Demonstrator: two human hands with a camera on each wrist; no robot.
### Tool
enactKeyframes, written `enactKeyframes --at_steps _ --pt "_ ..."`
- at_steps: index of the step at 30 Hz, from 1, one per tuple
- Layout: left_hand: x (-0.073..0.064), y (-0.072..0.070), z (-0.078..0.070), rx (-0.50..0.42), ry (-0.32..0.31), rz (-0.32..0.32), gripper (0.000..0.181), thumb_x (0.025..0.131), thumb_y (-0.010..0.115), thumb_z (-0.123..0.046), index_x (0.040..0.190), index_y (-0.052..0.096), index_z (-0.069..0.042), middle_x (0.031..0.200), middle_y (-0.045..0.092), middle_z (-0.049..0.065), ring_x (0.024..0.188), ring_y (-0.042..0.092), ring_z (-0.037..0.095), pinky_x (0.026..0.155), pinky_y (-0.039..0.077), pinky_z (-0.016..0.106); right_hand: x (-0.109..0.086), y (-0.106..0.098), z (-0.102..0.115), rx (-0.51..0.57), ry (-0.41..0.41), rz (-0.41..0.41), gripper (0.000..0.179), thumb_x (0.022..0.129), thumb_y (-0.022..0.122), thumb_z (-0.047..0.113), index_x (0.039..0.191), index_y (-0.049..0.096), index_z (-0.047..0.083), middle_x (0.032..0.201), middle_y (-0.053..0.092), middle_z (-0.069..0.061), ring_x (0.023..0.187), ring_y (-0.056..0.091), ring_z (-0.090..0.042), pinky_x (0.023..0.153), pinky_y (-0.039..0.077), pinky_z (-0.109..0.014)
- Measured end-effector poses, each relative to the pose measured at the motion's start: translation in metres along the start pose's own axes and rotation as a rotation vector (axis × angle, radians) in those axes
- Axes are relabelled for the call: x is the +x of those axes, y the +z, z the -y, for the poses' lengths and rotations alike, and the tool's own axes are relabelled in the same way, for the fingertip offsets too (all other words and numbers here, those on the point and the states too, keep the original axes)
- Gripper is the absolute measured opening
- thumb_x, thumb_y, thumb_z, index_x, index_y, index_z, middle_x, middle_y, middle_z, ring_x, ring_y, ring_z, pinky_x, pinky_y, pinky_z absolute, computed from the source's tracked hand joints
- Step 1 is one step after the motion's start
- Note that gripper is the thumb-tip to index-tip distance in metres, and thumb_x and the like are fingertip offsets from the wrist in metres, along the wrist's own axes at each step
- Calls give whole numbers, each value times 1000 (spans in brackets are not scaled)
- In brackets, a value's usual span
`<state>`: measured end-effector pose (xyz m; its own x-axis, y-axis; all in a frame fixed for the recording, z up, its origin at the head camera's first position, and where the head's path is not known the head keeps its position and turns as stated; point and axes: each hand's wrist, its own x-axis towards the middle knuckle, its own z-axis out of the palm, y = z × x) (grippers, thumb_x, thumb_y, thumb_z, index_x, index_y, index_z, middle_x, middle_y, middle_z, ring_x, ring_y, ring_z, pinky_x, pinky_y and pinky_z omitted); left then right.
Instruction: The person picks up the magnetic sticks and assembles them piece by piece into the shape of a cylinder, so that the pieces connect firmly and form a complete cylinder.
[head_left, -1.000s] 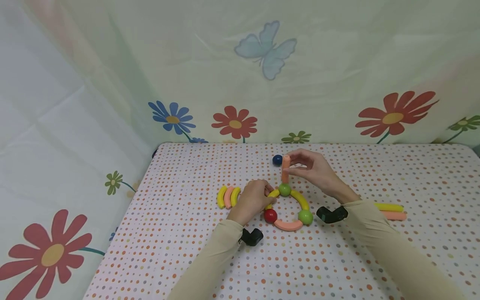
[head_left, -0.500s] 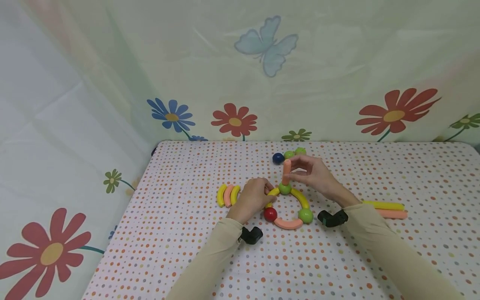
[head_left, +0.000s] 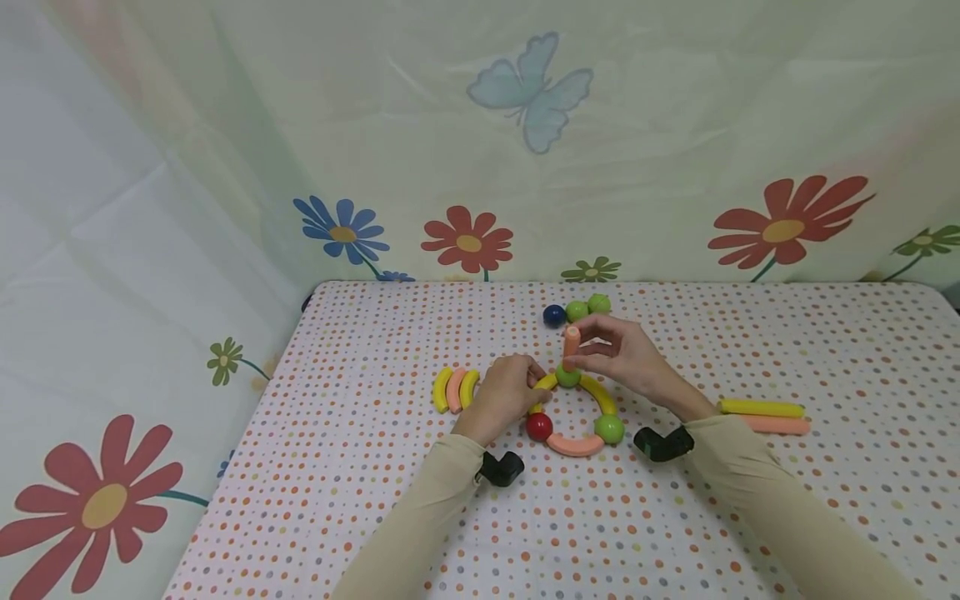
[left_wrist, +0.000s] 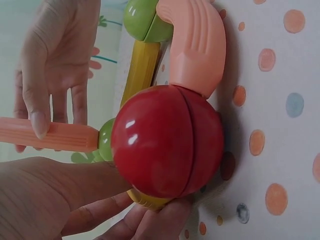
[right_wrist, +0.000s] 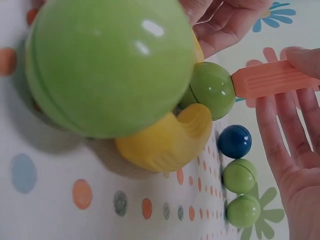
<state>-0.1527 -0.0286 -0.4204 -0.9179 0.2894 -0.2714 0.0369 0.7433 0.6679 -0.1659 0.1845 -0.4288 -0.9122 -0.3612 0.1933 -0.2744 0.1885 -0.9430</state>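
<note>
A ring of toy balls and curved rods lies on the table: a red ball (head_left: 539, 427), a right green ball (head_left: 611, 429), a back green ball (head_left: 568, 377), a pink curved rod (head_left: 575, 446) in front and a yellow curved rod (head_left: 600, 396) at right. My left hand (head_left: 504, 393) grips the left yellow curved rod (left_wrist: 150, 201), mostly hidden by the fingers. With thumb and fingers, my right hand (head_left: 626, 358) pinches a straight pink rod (right_wrist: 272, 79). It stands up from the back green ball, its lower end against it in both wrist views.
Behind the ring sit a dark blue ball (head_left: 554, 316) and two loose green balls (head_left: 588, 307). Several curved rods (head_left: 456, 390) lie side by side at left. A straight yellow rod (head_left: 761, 408) and another pink rod (head_left: 780, 426) lie beyond the right wrist.
My right hand has come down and slightly nearer, with the pink rod's top tipping toward me. The two loose green balls behind it have come into view. My left hand stays put.
</note>
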Motion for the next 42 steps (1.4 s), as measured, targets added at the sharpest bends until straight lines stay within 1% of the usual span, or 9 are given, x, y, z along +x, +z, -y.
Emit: enactKeyframes --at_steps 4,9,16,19,24,31,35,37,42 --pt "0 -1 -1 11 -6 -4 27 92 83 -16 114 74 -4 90 62 0 73 54 11 62 44 19 -5 -6 3 -62 5 13 43 92 76 -6 132 58 -9 123 63 -21 108 64 -12 92 55 -21" --pt "0 -1 -1 16 2 -8 27 92 83 -16 114 74 -3 90 61 0 74 53 11 62 42 19 -24 -33 10 -191 13 8 41 94 75 -1 132 59 -7 123 63 -23 108 65 -20 90 54 -19" --pt "0 0 0 20 -21 -12 27 92 83 -16 114 75 -4 90 61 -1 75 52 11 63 42 18 -73 -96 -1 -537 -23 31 31 87 82 -4 115 71 4 111 69 -4 97 61 -1 83 52 -16" --pt "-1 0 -1 16 -33 -14 26 91 84 -16 113 75 -5 90 61 -1 75 52 11 62 42 19 -97 -124 -6 -641 46 42 31 86 83 -2 114 72 6 107 68 3 94 58 6 79 51 -14" --pt "-1 0 -2 -18 -33 2 27 92 83 -16 114 74 -4 90 60 0 72 53 12 59 42 19 -125 -155 -15 -755 141 -1 34 80 88 -1 110 73 2 100 67 4 88 49 16 71 50 -12" --pt "0 0 2 -15 -22 -20 27 92 83 -17 114 74 -5 90 60 -1 73 52 11 61 42 19 -127 -161 -28 -760 74 23 36 76 88 -6 108 73 4 102 64 25 90 52 16 70 51 -13" --pt "0 0 3 -26 -15 -20 27 92 83 -17 114 74 -5 90 60 -1 73 52 11 61 42 19 -121 -157 -31 -799 42 36 37 74 89 -7 105 74 6 101 71 8 89 54 14 68 53 -17" --pt "0 0 3 -26 -14 -19 27 92 83 -17 115 74 -5 90 60 -1 72 53 11 60 42 19 -117 -156 -32 -812 78 43 35 75 89 -5 105 75 5 99 72 -1 86 54 14 67 54 -19" --pt "1 1 3 -31 -16 -8 28 92 83 -17 115 73 -4 90 60 0 70 53 11 57 42 18 -109 -151 -29 -819 199 102 32 80 87 -2 109 74 -2 98 71 -5 82 56 6 67 54 -23"
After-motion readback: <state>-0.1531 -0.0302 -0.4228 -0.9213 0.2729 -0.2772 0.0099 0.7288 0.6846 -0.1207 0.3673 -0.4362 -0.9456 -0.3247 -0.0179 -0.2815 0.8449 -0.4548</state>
